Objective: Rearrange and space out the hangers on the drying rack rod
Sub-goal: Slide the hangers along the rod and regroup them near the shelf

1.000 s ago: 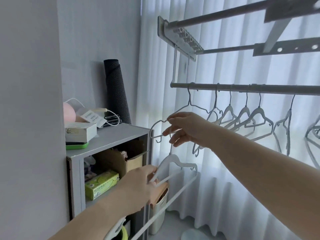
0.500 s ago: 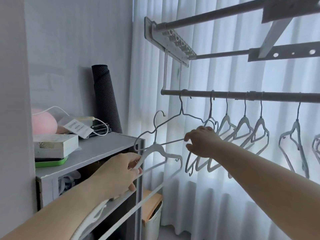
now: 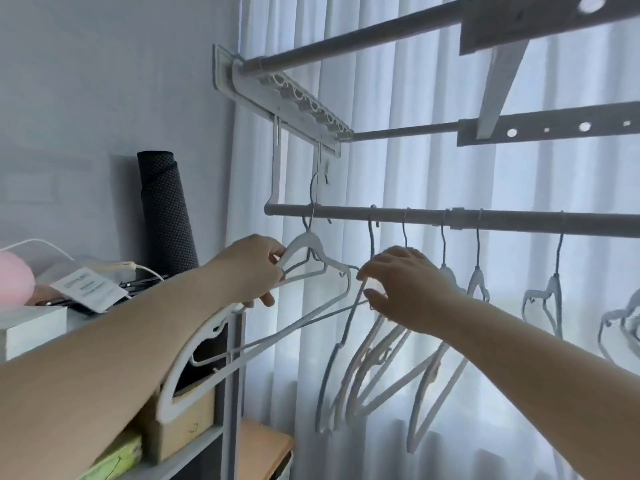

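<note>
The drying rack rod [image 3: 502, 220] runs left to right at mid height. My left hand [image 3: 254, 271] grips a white plastic hanger [image 3: 311, 245] by its shoulder, and the hanger's hook reaches up past the rod's left end. Behind it, a thin wire hanger [image 3: 304, 322] hangs from the rod. My right hand [image 3: 401, 285] pinches the right corner of that wire hanger. To the right of it, several white hangers [image 3: 478, 282] hang from the rod, some bunched together below my right hand.
A grey shelf unit [image 3: 228, 358] stands at the left, holding boxes, a black rolled mat [image 3: 162, 209] and cables. Two upper rack rods [image 3: 398, 133] cross overhead from a wall bracket [image 3: 287, 98]. White curtains [image 3: 415, 168] hang behind.
My left hand has lifted the white hanger from beside the shelf up to the rod's left end. My right hand stays among the hung hangers, now at the wire hanger's corner.
</note>
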